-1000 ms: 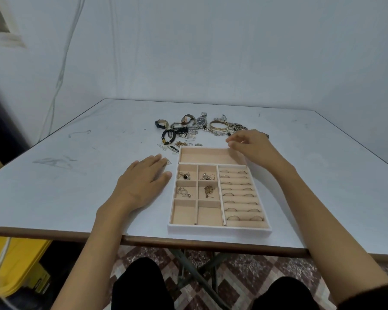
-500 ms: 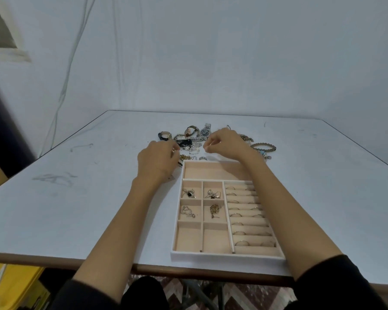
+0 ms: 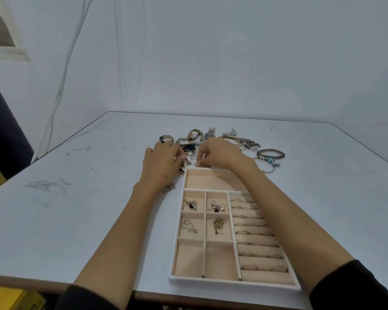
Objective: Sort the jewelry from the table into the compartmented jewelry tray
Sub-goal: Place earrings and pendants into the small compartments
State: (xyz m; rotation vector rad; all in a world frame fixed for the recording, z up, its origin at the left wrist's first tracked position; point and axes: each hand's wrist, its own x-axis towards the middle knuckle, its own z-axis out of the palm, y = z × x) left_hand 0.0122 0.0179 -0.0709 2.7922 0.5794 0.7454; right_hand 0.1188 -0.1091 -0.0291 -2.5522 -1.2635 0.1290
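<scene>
The beige compartmented jewelry tray [image 3: 233, 284] lies at the table's front, right of centre. Four of its small squares hold earrings [image 3: 216, 206], and its right-hand slots hold rings [image 3: 251, 233]. Its long top compartment and two front squares are bare. Behind the tray lies the loose jewelry pile: watches [image 3: 208, 135], a gold bangle [image 3: 230, 139] and a beaded bracelet [image 3: 270, 154]. My right hand [image 3: 220, 155] pinches a small earring [image 3: 196, 164] just beyond the tray's far rim. My left hand [image 3: 164, 164] curls over small pieces beside it; its fingertips are hidden.
A small dark card [image 3: 169, 188] lies on the table [image 3: 65, 220] by my left wrist. The table's brown front edge [image 3: 43, 285] runs close to my body. Cables [image 3: 61, 86] hang down the wall at the back left, and something yellow [image 3: 9, 298] sits below the table.
Both hands moved forward from beside the tray to the near edge of the jewelry pile and came together. The right hand closed its fingertips on a small piece.
</scene>
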